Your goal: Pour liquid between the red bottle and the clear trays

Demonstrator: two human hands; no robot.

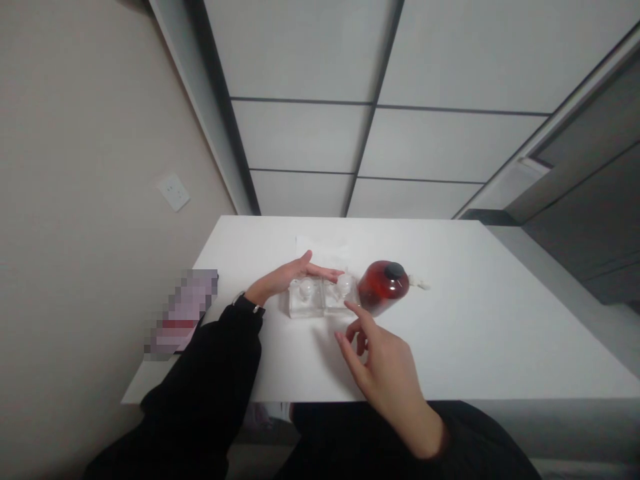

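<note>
from the head feed i see the left hand (299, 269) open behind two clear containers (306, 307) on the white table (475, 333), perhaps bracing them, while the right hand (387, 360), thumb and finger apart, pinches nothing near their front, beside a red-brown bottle (373, 288).

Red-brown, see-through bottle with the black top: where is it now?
In the head view, the bottle is on the white table, just right of the two clear boxy containers, beyond the right hand.
</note>
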